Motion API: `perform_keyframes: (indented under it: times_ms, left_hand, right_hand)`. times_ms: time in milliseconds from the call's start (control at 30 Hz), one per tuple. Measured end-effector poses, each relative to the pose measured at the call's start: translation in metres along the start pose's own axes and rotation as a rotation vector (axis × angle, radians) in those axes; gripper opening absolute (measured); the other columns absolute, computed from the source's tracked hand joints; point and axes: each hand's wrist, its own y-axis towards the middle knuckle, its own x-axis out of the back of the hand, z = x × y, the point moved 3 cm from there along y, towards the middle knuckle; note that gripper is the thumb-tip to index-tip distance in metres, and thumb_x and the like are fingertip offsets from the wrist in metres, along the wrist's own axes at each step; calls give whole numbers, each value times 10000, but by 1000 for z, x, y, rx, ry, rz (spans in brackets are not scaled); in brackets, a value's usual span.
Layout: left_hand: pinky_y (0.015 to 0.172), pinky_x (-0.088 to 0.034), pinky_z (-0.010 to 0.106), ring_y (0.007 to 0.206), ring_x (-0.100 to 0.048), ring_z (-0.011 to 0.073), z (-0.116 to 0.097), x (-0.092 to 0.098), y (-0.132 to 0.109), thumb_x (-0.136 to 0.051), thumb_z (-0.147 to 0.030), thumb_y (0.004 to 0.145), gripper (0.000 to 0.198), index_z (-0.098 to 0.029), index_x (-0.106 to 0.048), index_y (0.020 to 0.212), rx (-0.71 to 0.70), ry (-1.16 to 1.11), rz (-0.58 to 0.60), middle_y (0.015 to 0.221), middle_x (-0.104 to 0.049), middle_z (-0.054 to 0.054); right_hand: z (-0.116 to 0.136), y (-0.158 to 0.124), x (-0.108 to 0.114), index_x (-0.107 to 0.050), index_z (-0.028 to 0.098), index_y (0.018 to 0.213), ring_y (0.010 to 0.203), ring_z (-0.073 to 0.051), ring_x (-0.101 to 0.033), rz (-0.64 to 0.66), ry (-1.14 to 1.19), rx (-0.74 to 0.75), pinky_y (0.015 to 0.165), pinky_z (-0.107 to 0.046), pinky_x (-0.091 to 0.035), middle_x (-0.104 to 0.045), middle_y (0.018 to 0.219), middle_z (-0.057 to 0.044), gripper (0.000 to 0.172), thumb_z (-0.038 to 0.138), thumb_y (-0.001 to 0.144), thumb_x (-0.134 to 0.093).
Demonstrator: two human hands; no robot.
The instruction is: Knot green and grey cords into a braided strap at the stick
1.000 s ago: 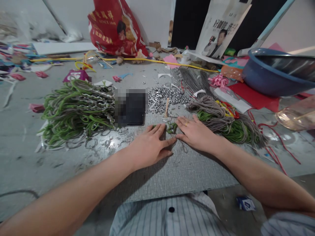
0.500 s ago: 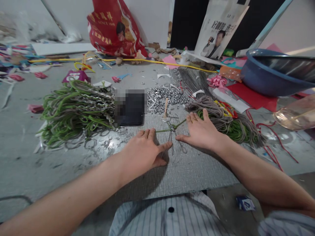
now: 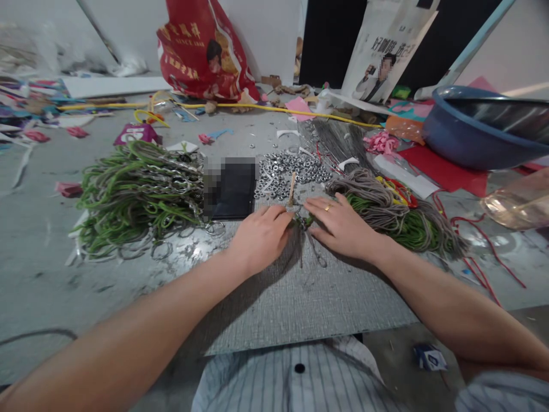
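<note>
A small green cord knot point(image 3: 302, 222) with thin grey loops lies on the grey textured board point(image 3: 343, 297) between my hands. My left hand point(image 3: 262, 237) is closed, its fingertips pressed together at the knot's left side. My right hand point(image 3: 338, 224), with a ring on one finger, rests just right of the knot, fingers apart and tips near the cord. Above the knot stands a small wooden stick point(image 3: 292, 186). Many metal nuts point(image 3: 283, 171) are spread behind it.
Green and grey cords with chains point(image 3: 132, 200) are heaped at left, beside a dark phone point(image 3: 233, 191). Another cord bundle point(image 3: 398, 214) lies right. A blue basin point(image 3: 467, 134), a red bag point(image 3: 201, 57) and a yellow cord point(image 3: 257, 107) are farther back.
My left hand has moved right and up to the knot, and its spread fingers have closed. My right hand has shifted slightly left, closer to the knot. The taut green cord ends no longer show.
</note>
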Motion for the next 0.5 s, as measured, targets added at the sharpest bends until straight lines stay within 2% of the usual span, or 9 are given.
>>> perform_keyframes:
  times_ms: [133,267,367,500]
  left_hand:
    - [698,-472,310,862,-561,195,-2,-10,5,-374,-249,871,241,-171,-569,990,18,14,35,975,-589,63]
    - [540,-443,279,750,-579,189,-1,-12,4,-349,-212,871,226,-179,-572,872,28,70,84,868,-581,50]
    - [493,-424,274,682,-587,183,0,-10,0,-355,-149,844,201,-169,-552,879,-15,102,151,848,-571,50]
    - [514,-447,292,657,-596,194,0,-4,-7,-379,-77,783,216,-163,-532,909,-73,137,273,838,-563,55]
  right_hand:
    - [-1,6,-8,-595,111,1035,1054,-236,-527,-99,57,67,900,-413,-367,-603,1132,-115,248,193,846,-457]
    - [-2,8,-13,-625,119,862,908,-216,-559,-141,62,77,814,-349,-398,-652,947,-99,155,195,836,-492]
    - [0,8,-11,-609,125,777,815,-196,-539,-116,20,78,747,-313,-389,-635,832,-83,151,216,835,-502]
    - [1,7,-7,-592,129,766,762,-179,-510,-50,-36,89,693,-284,-363,-608,802,-72,160,222,844,-488]
